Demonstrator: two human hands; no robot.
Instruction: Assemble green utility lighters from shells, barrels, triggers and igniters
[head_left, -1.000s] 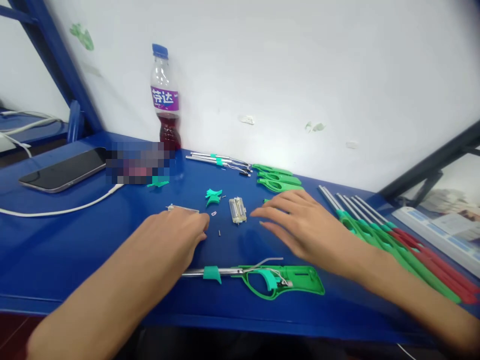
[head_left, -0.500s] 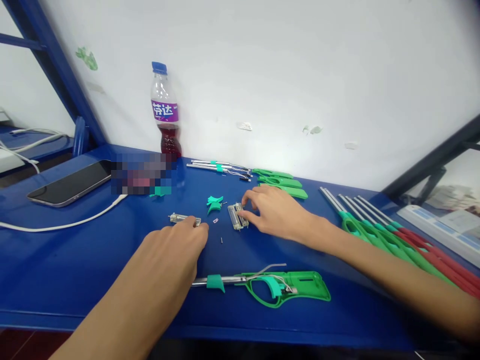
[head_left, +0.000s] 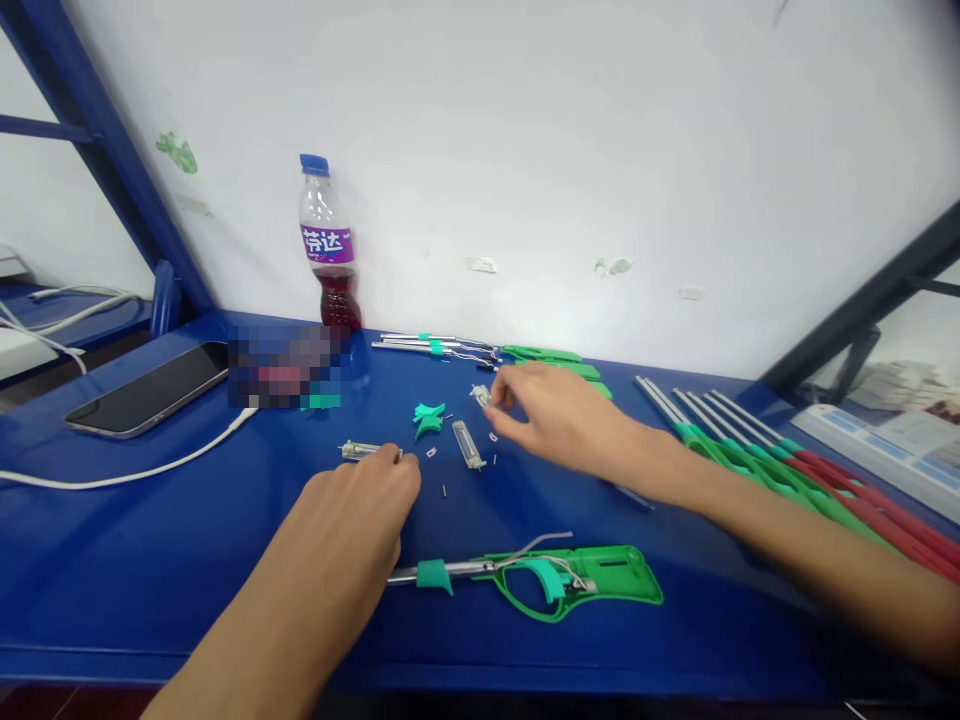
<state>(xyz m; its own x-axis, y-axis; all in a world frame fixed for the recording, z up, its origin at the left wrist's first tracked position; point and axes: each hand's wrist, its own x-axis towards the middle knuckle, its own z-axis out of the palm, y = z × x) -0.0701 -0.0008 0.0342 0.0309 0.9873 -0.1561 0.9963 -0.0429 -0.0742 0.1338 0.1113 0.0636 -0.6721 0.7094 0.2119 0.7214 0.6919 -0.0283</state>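
My right hand (head_left: 551, 415) pinches a small clear lighter fuel tank (head_left: 481, 396) between thumb and fingers, just off the table. A second clear fuel tank (head_left: 468, 445) lies below it on the blue tabletop. My left hand (head_left: 367, 505) is closed, its fingers at the right end of another clear fuel tank (head_left: 358, 451); its fingertips are mostly hidden. Nearest me lies an opened green lighter shell (head_left: 619, 577) with a metal tube (head_left: 472, 569), white wires and a teal trigger (head_left: 553, 580). Teal triggers (head_left: 429, 420) and tiny metal bits (head_left: 444, 491) lie between my hands.
Along the wall are metal tubes with wires (head_left: 427, 345) and green shells (head_left: 547, 356). Several green and red long lighters (head_left: 780, 465) line the right side beside a white power strip (head_left: 870, 470). A drink bottle (head_left: 327, 245), phone (head_left: 150, 388) and white cable (head_left: 150, 482) are at left.
My right hand reached in to the paired fuel tanks and picked one up, moving it away from the other. My left hand stays by its tank. The view tilted up slightly.
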